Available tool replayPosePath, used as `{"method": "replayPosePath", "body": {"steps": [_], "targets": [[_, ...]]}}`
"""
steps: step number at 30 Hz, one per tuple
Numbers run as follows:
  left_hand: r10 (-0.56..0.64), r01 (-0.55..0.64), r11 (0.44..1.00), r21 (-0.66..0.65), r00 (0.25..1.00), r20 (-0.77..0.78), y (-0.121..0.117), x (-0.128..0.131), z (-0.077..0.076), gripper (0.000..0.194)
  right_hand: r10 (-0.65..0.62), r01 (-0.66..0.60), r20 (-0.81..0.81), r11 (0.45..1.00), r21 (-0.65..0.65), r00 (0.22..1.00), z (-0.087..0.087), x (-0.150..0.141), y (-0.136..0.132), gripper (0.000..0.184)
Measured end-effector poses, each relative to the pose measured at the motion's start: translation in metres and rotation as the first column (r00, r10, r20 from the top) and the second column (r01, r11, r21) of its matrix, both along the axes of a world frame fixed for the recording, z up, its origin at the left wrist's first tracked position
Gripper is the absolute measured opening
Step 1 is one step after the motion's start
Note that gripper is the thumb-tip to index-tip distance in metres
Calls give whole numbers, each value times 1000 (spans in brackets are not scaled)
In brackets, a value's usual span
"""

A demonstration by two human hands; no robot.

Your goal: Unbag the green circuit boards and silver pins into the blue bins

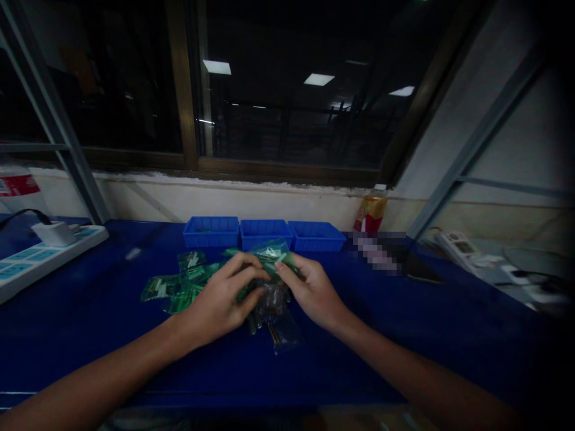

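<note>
A heap of small green plastic bags (179, 287) lies on the blue table (90, 323) in front of me. My left hand (222, 302) and my right hand (309, 290) meet over the heap's right part, fingers curled. Both pinch one green bag (274, 254) between them at its top. Under the hands lie clear bags (281, 329) with dark small parts inside.
Three blue trays (263, 233) stand in a row behind the heap, by the wall under a dark window. A white power strip (45, 254) lies at the left. A yellow-red packet (371, 214) stands at the back right, with white devices (462, 248) further right.
</note>
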State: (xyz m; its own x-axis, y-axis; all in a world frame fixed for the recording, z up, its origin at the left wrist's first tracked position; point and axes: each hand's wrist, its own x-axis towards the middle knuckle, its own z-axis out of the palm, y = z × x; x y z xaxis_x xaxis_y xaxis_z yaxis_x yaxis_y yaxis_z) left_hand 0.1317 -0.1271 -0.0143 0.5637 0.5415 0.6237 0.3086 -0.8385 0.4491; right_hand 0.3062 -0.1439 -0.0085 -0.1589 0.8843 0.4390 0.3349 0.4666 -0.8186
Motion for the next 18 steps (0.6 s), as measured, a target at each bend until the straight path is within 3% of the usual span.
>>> {"method": "replayPosePath", "body": {"steps": [2,3,5,7,9,11,12,14,16,18], "targets": [[-10,24,965,-260,998,56,2,0,2,20,-89,48,169,971,236,982,-2,2,0,19],[-13,56,911,-408,994,107,4,-1,3,24,-118,34,237,944,329,964,-3,3,0,20],[7,152,751,-642,971,238,7,-1,4,37,-148,-19,347,900,436,926,-6,4,0,31],[44,231,622,-748,944,328,9,0,3,37,-186,-53,428,872,487,884,-9,5,0,44],[75,251,579,-776,931,357,11,1,3,27,-217,-62,472,860,507,854,-11,4,0,54],[99,224,600,-768,932,349,13,2,3,21,-217,-57,477,866,497,852,-9,3,-1,58],[110,195,637,-746,935,338,13,1,4,20,-209,-47,465,876,481,860,-8,3,-1,56],[146,79,770,-634,944,295,15,-1,5,19,-180,-14,419,907,420,890,-3,1,-3,48],[192,-93,917,-388,955,225,15,-5,5,14,-132,22,340,951,310,931,1,0,-4,33],[201,-190,979,-78,967,159,13,-8,4,9,-45,20,201,992,126,979,3,-1,-3,20]]}}
